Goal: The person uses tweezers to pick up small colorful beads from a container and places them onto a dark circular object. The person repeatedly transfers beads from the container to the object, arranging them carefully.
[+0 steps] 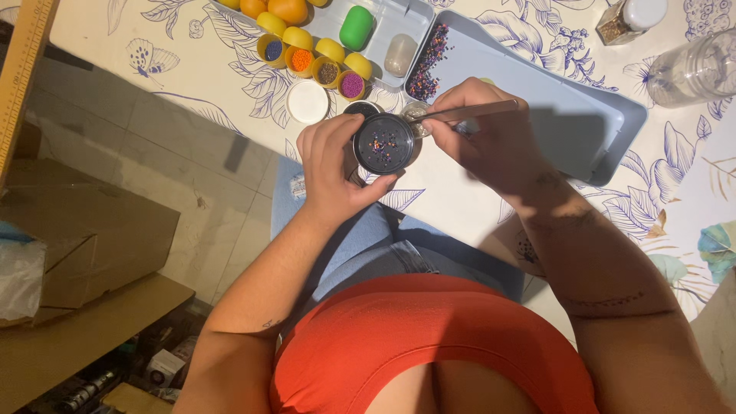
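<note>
A cardboard box (84, 230) sits on the floor at far left, below the table (192, 77) with its blue flower and butterfly print. On the table near its edge lie small yellow cups (314, 61) holding blue, orange, brown and purple beads, with a white round lid (307, 102) just beside them. The left hand (333, 169) is wrapped round a small dark round dish (383, 143) with scattered coloured beads in it, fingers clamped on its rim, held over the table edge. Touching the dish on its right, the right hand (491, 142) is closed on metal tweezers (468, 113), whose tip points at the dish rim. Behind both hands lies a grey tray (590, 115) with a heap of mixed beads (428, 61) in its near-left corner, and a clear jar (694, 69) lies far right
</note>
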